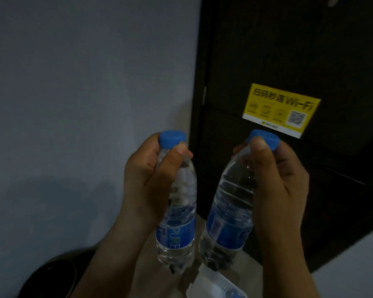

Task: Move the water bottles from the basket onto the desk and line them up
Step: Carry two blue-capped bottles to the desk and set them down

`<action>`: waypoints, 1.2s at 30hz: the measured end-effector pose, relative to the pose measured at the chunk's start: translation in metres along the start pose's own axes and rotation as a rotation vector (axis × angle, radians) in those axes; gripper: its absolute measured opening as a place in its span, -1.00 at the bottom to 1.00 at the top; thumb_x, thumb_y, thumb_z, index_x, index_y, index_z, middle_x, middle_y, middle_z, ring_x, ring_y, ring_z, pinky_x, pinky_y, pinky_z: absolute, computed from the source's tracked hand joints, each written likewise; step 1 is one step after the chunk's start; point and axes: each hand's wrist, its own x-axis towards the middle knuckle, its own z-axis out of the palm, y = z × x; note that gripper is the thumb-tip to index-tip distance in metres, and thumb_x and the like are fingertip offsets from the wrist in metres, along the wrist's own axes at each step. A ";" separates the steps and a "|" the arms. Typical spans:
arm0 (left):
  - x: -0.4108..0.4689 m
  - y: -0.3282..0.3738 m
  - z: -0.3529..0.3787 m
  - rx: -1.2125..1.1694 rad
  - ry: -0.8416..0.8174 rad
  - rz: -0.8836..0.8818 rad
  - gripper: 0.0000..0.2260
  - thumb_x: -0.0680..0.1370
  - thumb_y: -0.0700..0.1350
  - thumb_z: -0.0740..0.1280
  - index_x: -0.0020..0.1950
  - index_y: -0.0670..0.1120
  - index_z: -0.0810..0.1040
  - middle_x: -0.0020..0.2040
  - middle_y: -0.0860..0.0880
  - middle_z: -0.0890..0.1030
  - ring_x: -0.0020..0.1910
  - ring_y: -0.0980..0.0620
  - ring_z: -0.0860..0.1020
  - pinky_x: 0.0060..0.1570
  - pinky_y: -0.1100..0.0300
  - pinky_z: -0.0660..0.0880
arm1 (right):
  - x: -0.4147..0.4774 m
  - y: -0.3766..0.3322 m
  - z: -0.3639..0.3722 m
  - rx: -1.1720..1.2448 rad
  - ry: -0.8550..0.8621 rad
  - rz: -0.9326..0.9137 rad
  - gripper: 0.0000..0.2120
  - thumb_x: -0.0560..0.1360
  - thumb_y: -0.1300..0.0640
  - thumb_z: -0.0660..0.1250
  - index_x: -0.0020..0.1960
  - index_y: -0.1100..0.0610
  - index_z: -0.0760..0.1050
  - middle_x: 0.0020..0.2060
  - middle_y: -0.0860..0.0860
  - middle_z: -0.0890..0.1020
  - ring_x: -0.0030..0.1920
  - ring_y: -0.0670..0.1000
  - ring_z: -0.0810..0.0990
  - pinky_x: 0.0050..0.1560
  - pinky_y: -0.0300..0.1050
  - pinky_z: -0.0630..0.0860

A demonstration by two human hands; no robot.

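Two bottles (178, 211) (230, 211) held aloft, white basket (215, 284) below, yellow Wi-Fi sticker (281, 109) behind

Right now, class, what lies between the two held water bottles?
Nothing: in the head view, the left bottle and right bottle are apart, with only the dark cabinet edge behind the gap.

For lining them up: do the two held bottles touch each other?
Apart. The head view shows a dark gap between the left bottle and the right bottle all the way down.
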 end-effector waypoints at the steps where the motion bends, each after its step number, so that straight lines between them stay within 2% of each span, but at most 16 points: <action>1: -0.005 0.002 -0.003 0.028 0.040 0.022 -0.85 0.49 -0.01 0.28 -0.18 -0.06 0.54 -0.29 -0.05 0.63 -0.30 0.04 0.61 -0.26 0.17 0.55 | 0.000 0.003 0.003 0.024 -0.038 0.002 -0.80 0.55 -0.06 0.23 -0.05 0.04 0.53 -0.22 0.03 0.61 -0.22 -0.04 0.62 -0.23 -0.33 0.53; 3: -0.019 0.005 -0.012 0.123 0.112 0.067 -0.77 0.52 0.03 0.25 -0.16 -0.11 0.54 -0.26 -0.08 0.62 -0.26 -0.04 0.60 -0.20 0.10 0.55 | -0.004 0.007 0.010 0.090 -0.127 0.013 -0.78 0.55 -0.02 0.22 -0.02 0.10 0.54 -0.21 0.02 0.62 -0.21 -0.04 0.63 -0.22 -0.35 0.52; 6: -0.040 0.012 -0.029 0.206 0.232 0.055 -0.76 0.54 0.03 0.24 -0.13 -0.12 0.56 -0.24 -0.10 0.62 -0.26 -0.06 0.60 -0.22 0.05 0.56 | -0.012 0.009 0.028 0.174 -0.254 0.022 -0.77 0.55 -0.03 0.22 0.02 0.10 0.54 -0.18 -0.04 0.64 -0.15 -0.07 0.64 -0.17 -0.38 0.52; 11: -0.070 0.035 -0.065 0.393 0.402 0.091 -0.76 0.53 0.00 0.22 -0.12 -0.14 0.57 -0.23 -0.04 0.62 -0.26 0.14 0.58 -0.22 0.39 0.47 | -0.031 -0.005 0.066 0.332 -0.420 0.018 -0.82 0.52 -0.07 0.22 -0.03 -0.03 0.54 -0.18 -0.12 0.63 -0.12 -0.15 0.62 -0.11 -0.39 0.50; 13: -0.083 0.047 -0.081 0.417 0.470 0.101 -0.75 0.53 0.00 0.22 -0.12 -0.15 0.57 -0.23 -0.05 0.62 -0.26 0.12 0.58 -0.22 0.38 0.47 | -0.041 -0.014 0.082 0.375 -0.476 0.056 -0.81 0.48 -0.14 0.24 -0.07 -0.08 0.55 -0.18 -0.12 0.65 -0.13 -0.16 0.63 -0.12 -0.39 0.51; 16: -0.106 0.068 -0.105 0.472 0.575 0.116 -0.74 0.52 0.03 0.22 -0.11 -0.14 0.57 -0.22 -0.07 0.62 -0.25 0.07 0.59 -0.23 0.31 0.51 | -0.060 -0.032 0.109 0.459 -0.582 0.107 -0.79 0.45 -0.17 0.28 -0.10 -0.07 0.57 -0.18 -0.07 0.66 -0.12 -0.09 0.64 -0.11 -0.26 0.56; 19: -0.136 0.093 -0.131 0.549 0.674 0.129 -0.74 0.51 0.05 0.21 -0.09 -0.11 0.57 -0.20 -0.05 0.63 -0.23 0.05 0.59 -0.22 0.26 0.52 | -0.086 -0.057 0.137 0.488 -0.642 0.076 -0.76 0.44 -0.16 0.27 -0.09 -0.03 0.59 -0.19 -0.11 0.68 -0.14 -0.14 0.64 -0.14 -0.40 0.49; 21: -0.159 0.111 -0.151 0.603 0.734 0.142 -0.75 0.52 0.04 0.21 -0.09 -0.10 0.57 -0.20 -0.03 0.63 -0.23 0.05 0.60 -0.22 0.27 0.53 | -0.109 -0.077 0.153 0.484 -0.721 0.034 -0.70 0.46 -0.20 0.23 -0.06 -0.02 0.59 -0.17 -0.14 0.68 -0.12 -0.17 0.64 -0.15 -0.47 0.46; 26: -0.227 0.158 -0.199 0.718 0.876 0.135 -0.75 0.52 0.06 0.21 -0.06 -0.07 0.57 -0.20 -0.04 0.63 -0.20 -0.01 0.60 -0.17 0.11 0.54 | -0.180 -0.131 0.184 0.642 -0.892 0.046 -0.69 0.48 -0.15 0.25 -0.03 0.07 0.58 -0.17 -0.05 0.67 -0.11 -0.08 0.64 -0.08 -0.29 0.55; 29: -0.281 0.191 -0.231 0.789 0.953 0.136 -0.76 0.52 0.07 0.20 -0.07 -0.04 0.57 -0.20 -0.03 0.62 -0.20 0.01 0.59 -0.18 0.17 0.53 | -0.234 -0.169 0.201 0.712 -0.992 0.050 -0.67 0.49 -0.13 0.24 -0.01 0.10 0.57 -0.18 -0.05 0.67 -0.11 -0.10 0.64 -0.06 -0.30 0.55; 33: -0.352 0.233 -0.268 0.858 1.066 0.145 -0.79 0.52 0.07 0.22 -0.07 -0.01 0.57 -0.22 0.02 0.62 -0.24 0.08 0.58 -0.22 0.27 0.49 | -0.309 -0.220 0.218 0.787 -1.112 0.037 -0.73 0.49 -0.13 0.25 -0.05 0.05 0.57 -0.19 -0.04 0.67 -0.11 -0.08 0.64 -0.03 -0.27 0.55; 36: -0.404 0.261 -0.290 0.892 1.121 0.140 -0.79 0.52 0.04 0.23 -0.06 -0.04 0.58 -0.22 0.07 0.61 -0.22 0.12 0.57 -0.18 0.27 0.47 | -0.362 -0.253 0.227 0.837 -1.173 0.033 -0.70 0.49 -0.14 0.25 -0.03 0.07 0.57 -0.18 -0.04 0.67 -0.11 -0.08 0.64 -0.06 -0.31 0.54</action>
